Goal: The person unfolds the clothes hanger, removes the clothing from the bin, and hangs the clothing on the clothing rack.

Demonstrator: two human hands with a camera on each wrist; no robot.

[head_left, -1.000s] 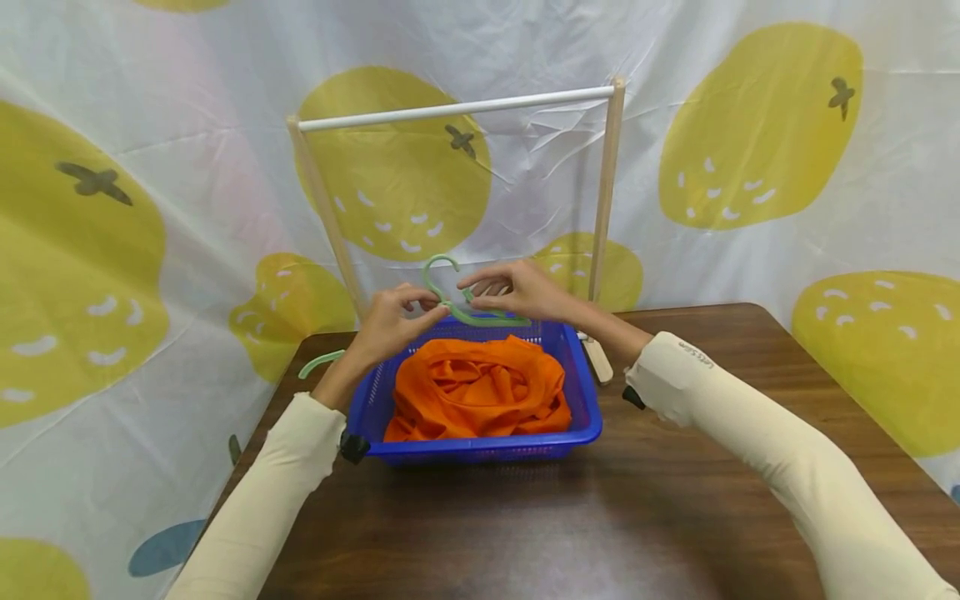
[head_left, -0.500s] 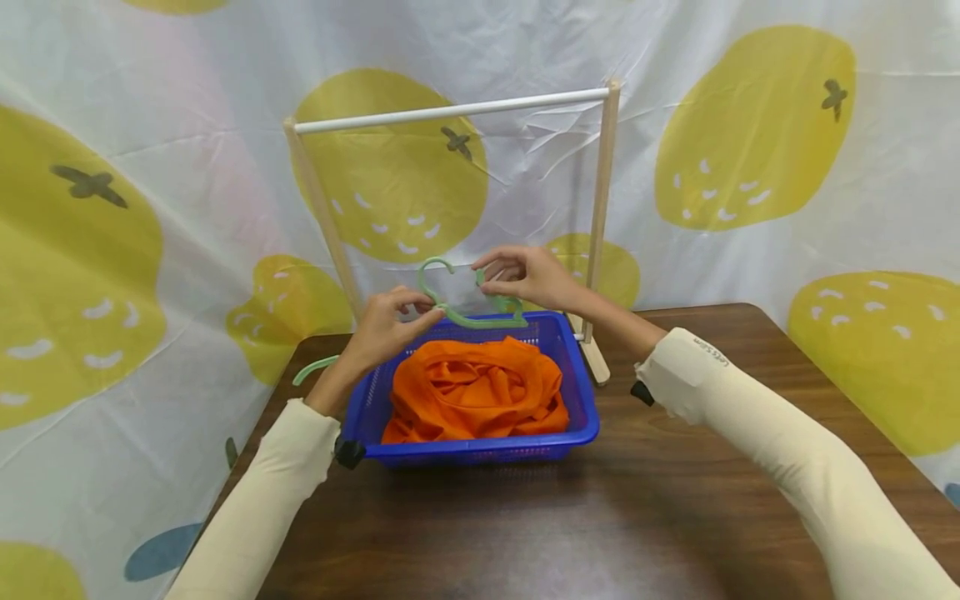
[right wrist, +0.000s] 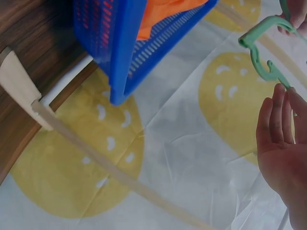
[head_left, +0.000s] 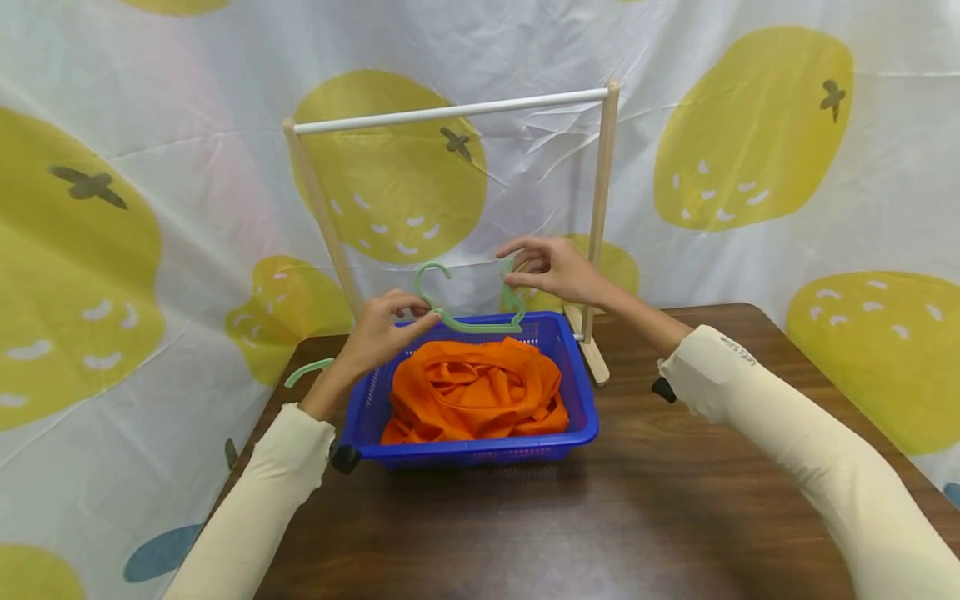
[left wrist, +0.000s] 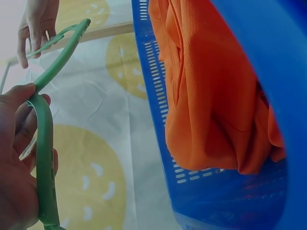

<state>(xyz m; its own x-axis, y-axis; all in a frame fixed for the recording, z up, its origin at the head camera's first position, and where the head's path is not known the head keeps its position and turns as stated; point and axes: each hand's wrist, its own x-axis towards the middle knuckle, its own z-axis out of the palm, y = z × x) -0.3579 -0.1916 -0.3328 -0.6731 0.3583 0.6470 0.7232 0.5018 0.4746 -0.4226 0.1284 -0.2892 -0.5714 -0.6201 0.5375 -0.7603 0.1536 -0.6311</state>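
A light green clothes hanger (head_left: pixel 480 327) is held above the far rim of a blue plastic basket (head_left: pixel 480 450). Its hook points up, and its left end shows beyond my left wrist. My left hand (head_left: pixel 388 327) pinches it at the neck, just below the hook; in the left wrist view one arm runs along the palm. With its fingertips, my right hand (head_left: pixel 558 268) pinches a thin part of the hanger near the right end, as the right wrist view shows. Orange cloth (head_left: pixel 480 392) lies bunched inside the basket, apart from both hands.
Behind the basket stands a small rack with a white rod (head_left: pixel 450 112) and wooden posts, its right foot (head_left: pixel 596 362) on the table. The brown wooden table (head_left: pixel 675 500) reaches a fruit-patterned cloth backdrop (head_left: pixel 720 275).
My right hand has moved to the right and slightly up, drawing a thin part of the hanger with it. My left hand has shifted slightly left and down, still pinching the neck.
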